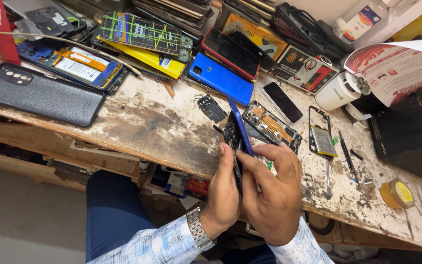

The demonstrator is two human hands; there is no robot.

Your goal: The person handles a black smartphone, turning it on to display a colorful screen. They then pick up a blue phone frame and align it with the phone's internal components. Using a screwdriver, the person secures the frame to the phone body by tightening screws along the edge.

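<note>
Both hands, left hand point(224, 195) and right hand point(269, 193), grip an upright blue phone point(239, 134) edge-on above the surface's point(162, 132) front edge; bare worn wood lies leftward.

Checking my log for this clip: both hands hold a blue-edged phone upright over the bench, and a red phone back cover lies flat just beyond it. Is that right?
Not quite. The back cover lying flat just beyond is blue, not red, as the head view shows. The rest stands: the left hand and right hand both hold the blue-edged phone upright over the bench.

Left hand point(223, 193), right hand point(272, 190) grip blue phone point(238, 132) edge-on over workbench point(147, 127).
</note>
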